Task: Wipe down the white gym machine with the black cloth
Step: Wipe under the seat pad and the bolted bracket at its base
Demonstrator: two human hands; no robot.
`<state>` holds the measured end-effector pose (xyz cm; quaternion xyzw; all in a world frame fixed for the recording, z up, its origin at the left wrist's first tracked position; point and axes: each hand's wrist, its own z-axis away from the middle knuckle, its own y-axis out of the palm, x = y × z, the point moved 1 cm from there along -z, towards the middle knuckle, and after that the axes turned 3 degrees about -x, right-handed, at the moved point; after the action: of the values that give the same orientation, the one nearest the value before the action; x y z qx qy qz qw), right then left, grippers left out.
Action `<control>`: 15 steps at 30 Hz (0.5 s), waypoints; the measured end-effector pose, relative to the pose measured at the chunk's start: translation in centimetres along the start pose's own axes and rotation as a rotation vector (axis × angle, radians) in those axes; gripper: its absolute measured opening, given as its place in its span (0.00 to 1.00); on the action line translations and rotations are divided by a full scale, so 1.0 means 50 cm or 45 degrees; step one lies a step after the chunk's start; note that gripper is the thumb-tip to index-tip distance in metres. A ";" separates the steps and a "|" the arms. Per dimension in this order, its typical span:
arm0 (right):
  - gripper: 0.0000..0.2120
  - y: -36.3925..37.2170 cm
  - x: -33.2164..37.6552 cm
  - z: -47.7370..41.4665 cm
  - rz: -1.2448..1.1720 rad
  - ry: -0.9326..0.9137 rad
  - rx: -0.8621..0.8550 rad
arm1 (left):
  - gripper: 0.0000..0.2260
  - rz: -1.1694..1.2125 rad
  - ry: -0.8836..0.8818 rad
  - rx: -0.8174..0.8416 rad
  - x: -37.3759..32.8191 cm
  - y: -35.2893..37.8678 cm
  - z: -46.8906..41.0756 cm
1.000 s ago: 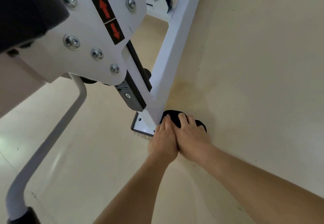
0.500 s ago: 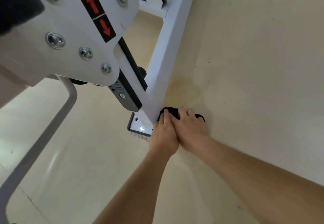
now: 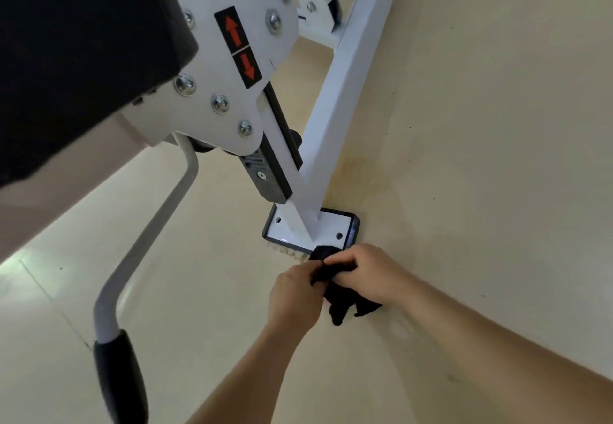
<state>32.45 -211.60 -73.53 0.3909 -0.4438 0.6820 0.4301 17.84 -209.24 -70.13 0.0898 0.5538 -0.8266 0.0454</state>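
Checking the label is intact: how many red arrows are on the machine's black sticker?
2. The up arrow sits in the black sticker's upper half, the down arrow in its lower half, on the white bracket. Neither is hidden.

The white gym machine [image 3: 345, 91] rises as a slanted square tube toward 12 o'clock from its black-rimmed foot plate [image 3: 331, 226]. The black cloth [image 3: 338, 304] is bunched at the plate's 6 o'clock, with its top fold at the near edge and its tails drooping.

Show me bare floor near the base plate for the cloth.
Bare floor lies left of the base plate, between it and the curved handle bar. Crowded where left hand and right hand grip the black cloth by the wall.
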 end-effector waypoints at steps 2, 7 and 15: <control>0.17 -0.005 -0.006 0.034 0.277 -0.088 -0.095 | 0.09 0.191 -0.102 0.160 0.010 0.010 0.037; 0.08 -0.032 -0.010 0.081 0.851 -0.149 -0.096 | 0.15 0.476 -0.215 0.341 0.063 0.011 0.118; 0.11 -0.051 0.051 0.129 -0.175 0.178 0.131 | 0.11 0.856 -0.272 0.325 0.116 -0.114 0.215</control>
<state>34.97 -216.47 -68.59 0.3934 -0.3492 0.6985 0.4852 10.13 -216.86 -62.11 0.1848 0.3782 -0.8325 0.3601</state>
